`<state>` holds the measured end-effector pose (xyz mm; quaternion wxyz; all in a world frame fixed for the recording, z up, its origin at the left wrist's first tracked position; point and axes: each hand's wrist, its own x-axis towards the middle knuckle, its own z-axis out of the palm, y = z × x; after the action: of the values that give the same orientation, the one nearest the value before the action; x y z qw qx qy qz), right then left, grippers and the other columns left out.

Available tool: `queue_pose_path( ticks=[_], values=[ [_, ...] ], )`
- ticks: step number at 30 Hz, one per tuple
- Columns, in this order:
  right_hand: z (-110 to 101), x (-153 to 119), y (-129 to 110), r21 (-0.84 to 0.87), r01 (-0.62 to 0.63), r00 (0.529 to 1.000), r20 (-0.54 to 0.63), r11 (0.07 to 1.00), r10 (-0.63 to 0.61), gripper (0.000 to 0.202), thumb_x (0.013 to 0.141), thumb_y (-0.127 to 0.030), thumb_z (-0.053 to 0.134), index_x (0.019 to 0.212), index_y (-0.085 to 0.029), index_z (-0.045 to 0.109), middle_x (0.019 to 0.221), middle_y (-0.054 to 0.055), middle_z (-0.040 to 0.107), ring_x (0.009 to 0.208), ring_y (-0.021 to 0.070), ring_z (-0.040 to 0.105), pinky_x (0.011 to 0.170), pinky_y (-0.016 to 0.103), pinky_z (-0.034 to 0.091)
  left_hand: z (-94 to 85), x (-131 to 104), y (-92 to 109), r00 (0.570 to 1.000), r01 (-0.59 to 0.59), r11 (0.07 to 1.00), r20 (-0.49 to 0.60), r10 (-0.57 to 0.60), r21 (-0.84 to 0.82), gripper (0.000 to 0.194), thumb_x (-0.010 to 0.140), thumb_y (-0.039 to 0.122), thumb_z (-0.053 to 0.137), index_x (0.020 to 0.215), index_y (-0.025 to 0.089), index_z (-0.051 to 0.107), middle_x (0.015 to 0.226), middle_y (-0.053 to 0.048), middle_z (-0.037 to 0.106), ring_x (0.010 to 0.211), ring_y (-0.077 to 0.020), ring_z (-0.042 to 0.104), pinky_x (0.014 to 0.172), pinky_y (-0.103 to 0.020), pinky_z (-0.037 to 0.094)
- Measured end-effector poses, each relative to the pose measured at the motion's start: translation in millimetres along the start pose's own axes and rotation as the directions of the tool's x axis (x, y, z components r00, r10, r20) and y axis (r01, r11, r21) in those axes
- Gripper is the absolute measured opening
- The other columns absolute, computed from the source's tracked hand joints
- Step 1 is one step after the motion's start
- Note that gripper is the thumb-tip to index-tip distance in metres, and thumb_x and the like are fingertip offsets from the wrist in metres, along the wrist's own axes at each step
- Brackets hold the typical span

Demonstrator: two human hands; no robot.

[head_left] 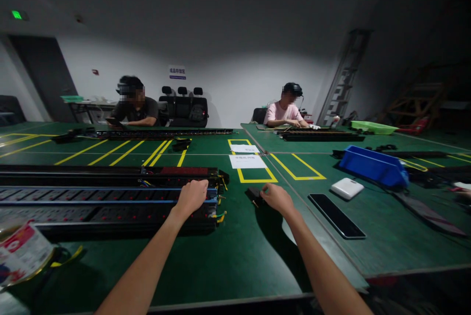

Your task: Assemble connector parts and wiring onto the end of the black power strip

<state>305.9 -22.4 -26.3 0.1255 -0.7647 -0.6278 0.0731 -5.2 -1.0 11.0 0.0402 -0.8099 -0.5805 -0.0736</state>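
Long black panels with blue edge strips and small red dots lie side by side on the left of the green table. Coloured wires stick out of their right ends. My left hand is closed over the right end of these panels; its fingertips are hidden, so I cannot make out what they hold. My right hand is closed at the fingertips on a small black part at the table surface, right of the panel ends. Much of that part is dark, and its kind is unclear.
A printed can stands at the near left. On the right lie a dark tablet, a white box and a blue bin. Paper sheets lie ahead. Two people sit across the table, one handling black rails.
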Motion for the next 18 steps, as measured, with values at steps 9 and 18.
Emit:
queue_pose_path(
  ticks=[9,18],
  values=[
    [5.5,-4.5,-19.0,0.116,0.299,0.928,-0.267,0.947,-0.261,0.023,0.094,-0.030,0.055,0.107,-0.019,0.071,0.098,0.008,0.068,0.093,0.0199,0.064,0.079,0.027,0.044,5.5,1.0,-1.4,1.000,0.005,1.000,-0.006,-0.005,0.007,0.031,0.099,0.022,0.035,0.096,0.021,0.065,0.089,-0.011,0.072,0.088,-0.0263,0.071,0.077,-0.033,0.050],
    [0.4,-31.2,-114.3,-0.010,0.611,0.787,-0.101,0.791,-0.609,0.026,0.097,-0.037,0.055,0.108,-0.021,0.072,0.104,0.009,0.066,0.100,0.0210,0.062,0.082,0.028,0.046,9.3,0.5,-1.2,1.000,0.021,1.000,-0.021,-0.021,-0.019,0.032,0.098,0.021,0.034,0.097,0.021,0.066,0.091,-0.012,0.072,0.091,-0.0280,0.071,0.077,-0.035,0.051]
  ],
)
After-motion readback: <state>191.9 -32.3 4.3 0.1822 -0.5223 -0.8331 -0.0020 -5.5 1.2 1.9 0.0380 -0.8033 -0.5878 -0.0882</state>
